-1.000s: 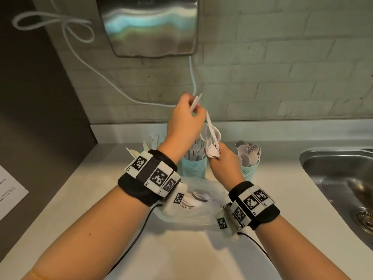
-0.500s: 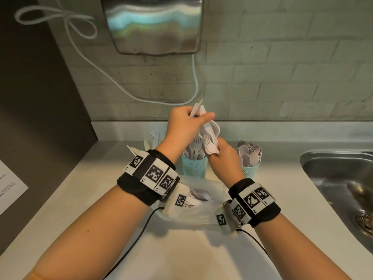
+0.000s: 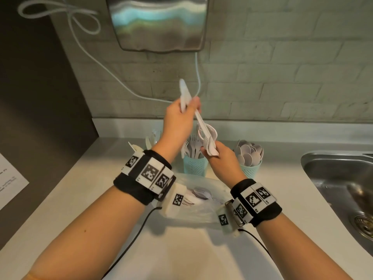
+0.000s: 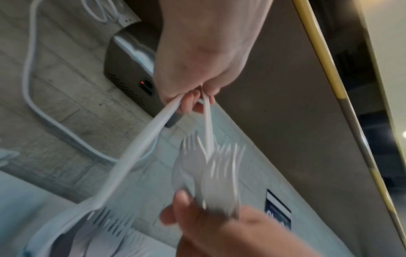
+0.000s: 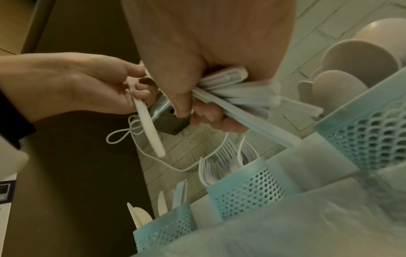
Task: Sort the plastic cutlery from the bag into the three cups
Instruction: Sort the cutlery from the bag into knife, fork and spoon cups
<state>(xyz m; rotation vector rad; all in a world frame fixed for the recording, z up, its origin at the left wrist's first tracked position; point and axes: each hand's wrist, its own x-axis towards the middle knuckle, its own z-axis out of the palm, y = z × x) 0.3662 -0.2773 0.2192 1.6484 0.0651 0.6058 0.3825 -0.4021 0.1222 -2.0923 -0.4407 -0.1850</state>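
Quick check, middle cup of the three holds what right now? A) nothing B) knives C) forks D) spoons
C: the head view shows tines sticking up from the middle cup, with spoon bowls in the right cup and knife blades in the left cup, seen from the right wrist.

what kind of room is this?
Likely a pantry or washroom counter: a steel wall hand dryer on a brick-tile wall, a steel sink set in the white countertop.
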